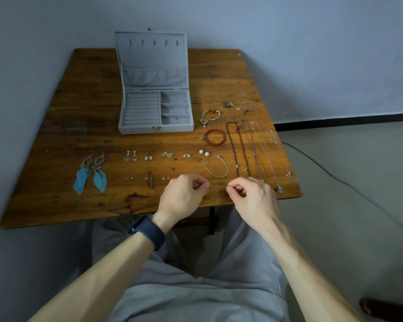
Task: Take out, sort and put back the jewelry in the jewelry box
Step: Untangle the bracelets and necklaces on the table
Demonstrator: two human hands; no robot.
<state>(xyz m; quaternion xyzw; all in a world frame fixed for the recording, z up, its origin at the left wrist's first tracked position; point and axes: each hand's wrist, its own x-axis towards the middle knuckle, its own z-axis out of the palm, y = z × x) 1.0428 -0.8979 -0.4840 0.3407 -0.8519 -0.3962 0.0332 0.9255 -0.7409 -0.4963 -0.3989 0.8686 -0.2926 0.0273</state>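
Observation:
A grey jewelry box (156,129) stands open at the back of the wooden table (84,117), its compartments nearly bare. Near the front edge, my left hand (183,194) and my right hand (247,194) each pinch one end of a thin chain (218,186) stretched between them, with a small part of it hanging below. Laid out in rows are blue feather earrings (91,175), several pairs of small earrings (149,156), pearl studs (204,152), a red bead bracelet (215,137), a thin silver bracelet (216,167) and long necklaces (254,149).
Another bracelet with red beads (209,116) lies right of the box. A small brown stick (150,180) lies among the tiny studs. A cable (335,180) runs across the floor at right, and a dark shoe (386,310) shows at the bottom right. My lap lies below the table edge.

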